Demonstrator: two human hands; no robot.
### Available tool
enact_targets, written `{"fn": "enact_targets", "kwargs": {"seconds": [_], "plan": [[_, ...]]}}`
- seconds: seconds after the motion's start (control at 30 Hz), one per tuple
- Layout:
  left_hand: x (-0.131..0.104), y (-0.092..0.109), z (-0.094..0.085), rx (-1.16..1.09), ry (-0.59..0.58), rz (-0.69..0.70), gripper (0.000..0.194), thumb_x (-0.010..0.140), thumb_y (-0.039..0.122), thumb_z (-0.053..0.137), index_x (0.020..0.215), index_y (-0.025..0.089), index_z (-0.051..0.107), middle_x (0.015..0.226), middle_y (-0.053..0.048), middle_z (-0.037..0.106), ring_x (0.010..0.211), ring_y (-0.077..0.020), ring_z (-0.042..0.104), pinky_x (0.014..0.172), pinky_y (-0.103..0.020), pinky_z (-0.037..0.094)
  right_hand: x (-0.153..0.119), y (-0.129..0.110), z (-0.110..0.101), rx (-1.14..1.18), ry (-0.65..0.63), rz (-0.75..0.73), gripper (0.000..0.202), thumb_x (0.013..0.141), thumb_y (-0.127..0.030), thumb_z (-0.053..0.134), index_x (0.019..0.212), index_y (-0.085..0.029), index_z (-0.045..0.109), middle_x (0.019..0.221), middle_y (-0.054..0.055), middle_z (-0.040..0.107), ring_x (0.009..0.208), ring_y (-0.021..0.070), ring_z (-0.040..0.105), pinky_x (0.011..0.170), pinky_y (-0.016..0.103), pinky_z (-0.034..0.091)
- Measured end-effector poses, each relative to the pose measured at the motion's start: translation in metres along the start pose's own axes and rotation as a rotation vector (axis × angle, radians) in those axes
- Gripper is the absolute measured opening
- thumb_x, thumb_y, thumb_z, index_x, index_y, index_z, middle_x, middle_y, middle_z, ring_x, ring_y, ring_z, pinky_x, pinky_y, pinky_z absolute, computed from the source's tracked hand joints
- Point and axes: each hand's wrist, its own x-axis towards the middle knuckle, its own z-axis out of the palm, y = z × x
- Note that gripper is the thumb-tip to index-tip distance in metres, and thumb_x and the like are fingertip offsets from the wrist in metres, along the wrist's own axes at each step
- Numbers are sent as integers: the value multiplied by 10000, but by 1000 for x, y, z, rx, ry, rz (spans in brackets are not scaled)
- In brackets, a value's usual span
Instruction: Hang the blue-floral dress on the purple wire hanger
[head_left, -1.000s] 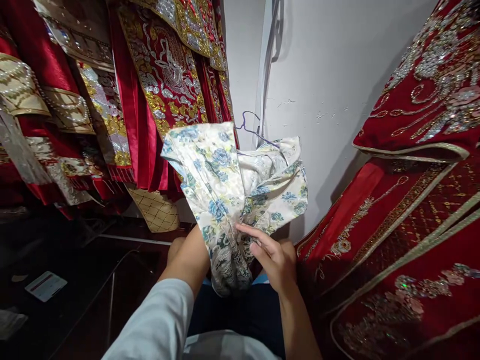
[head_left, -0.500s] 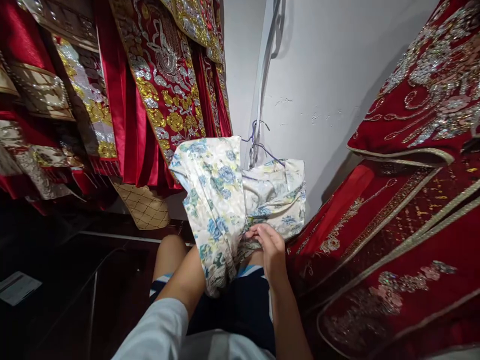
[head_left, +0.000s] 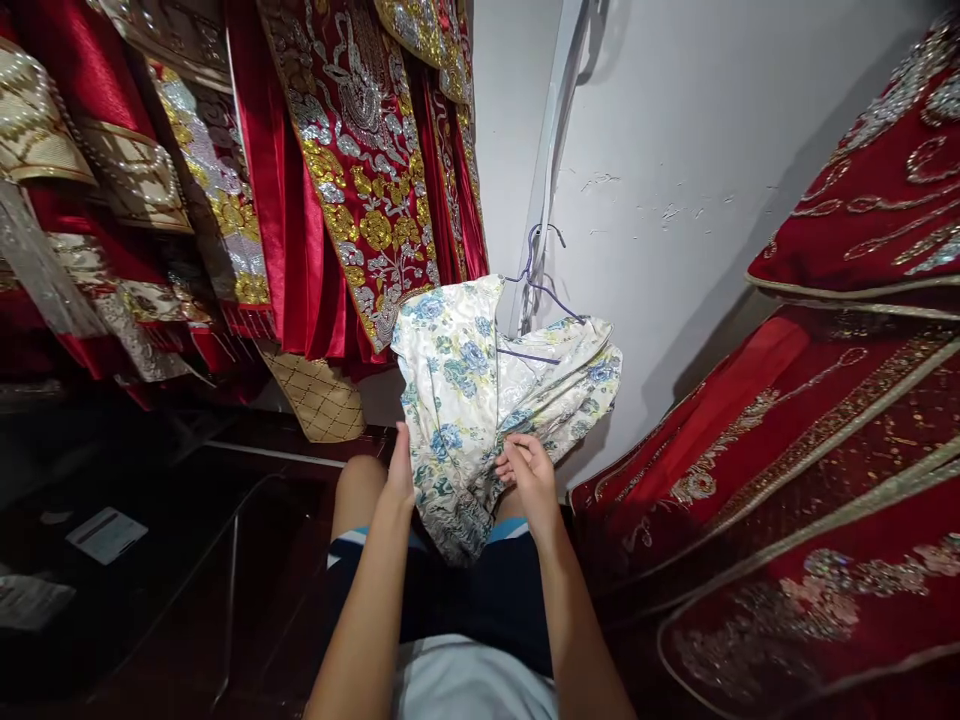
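Observation:
A cream garment with blue flowers [head_left: 457,375] hangs on a thin purple hanger [head_left: 531,268], its wrapped front crossing and its lower end bunched above my lap. At the garment's left edge is my left hand [head_left: 403,465], thumb up, its fingers hidden behind the cloth. My right hand [head_left: 527,466] pinches at the front of the garment near the crossing, fingertips drawn together on the fabric. The hanger's lower bar shows inside the open neckline.
Red costumes with gold and silver embroidery [head_left: 375,225] hang at the left. A beaded red gown [head_left: 720,440] stands close on the right. Behind is a white wall [head_left: 675,130]; a pale card [head_left: 106,535] lies on a dark surface at lower left.
My left hand has come out from under the garment to its left edge. The garment's right side is spread more smoothly and the hanger bar now shows. The view has shifted.

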Motion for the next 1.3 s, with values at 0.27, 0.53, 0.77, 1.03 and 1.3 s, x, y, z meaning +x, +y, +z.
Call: {"fn": "enact_targets", "kwargs": {"seconds": [0.27, 0.53, 0.77, 1.03, 1.3], "plan": [[-16, -19, 17, 82, -166, -62, 682, 586, 301, 908, 1201, 116, 677, 1169, -160, 728, 1117, -350, 666, 997, -460, 511, 18, -2, 4, -223, -128, -42, 388, 874, -528, 579, 647, -235, 463, 532, -46, 438, 503, 128, 422, 511, 263, 344], [-19, -20, 24, 65, -228, -68, 785, 594, 329, 909, 1304, 147, 628, 1217, -151, 711, 1183, -346, 636, 1042, -466, 481, 9, 2, -9, -226, -46, -104, 369, 867, -507, 623, 659, -231, 494, 531, -38, 453, 507, 131, 422, 497, 266, 326], [-16, -13, 27, 48, -283, -180, 732, 544, 280, 923, 1214, 139, 663, 1138, -149, 737, 1104, -355, 671, 980, -464, 507, 6, 1, -6, -154, -87, -66, 409, 869, -562, 572, 639, -243, 459, 533, -45, 411, 485, 131, 403, 484, 271, 357], [0, -33, 21, 216, 215, 110, 481, 719, 329, 767, 1161, 196, 632, 1233, -140, 666, 1210, -325, 600, 1009, -438, 476, 4, -7, -11, -34, 105, -15, 354, 770, -521, 689, 691, -185, 610, 502, -37, 491, 456, 95, 394, 453, 240, 322], [-22, -39, 50, 682, -24, 505, 258, 829, 267, 639, 1080, 208, 634, 1124, -90, 655, 1110, -246, 591, 977, -338, 434, -4, -12, 0, -36, -3, -14, 355, 770, -503, 712, 672, -169, 642, 500, -17, 531, 444, 92, 417, 453, 238, 326]]}}
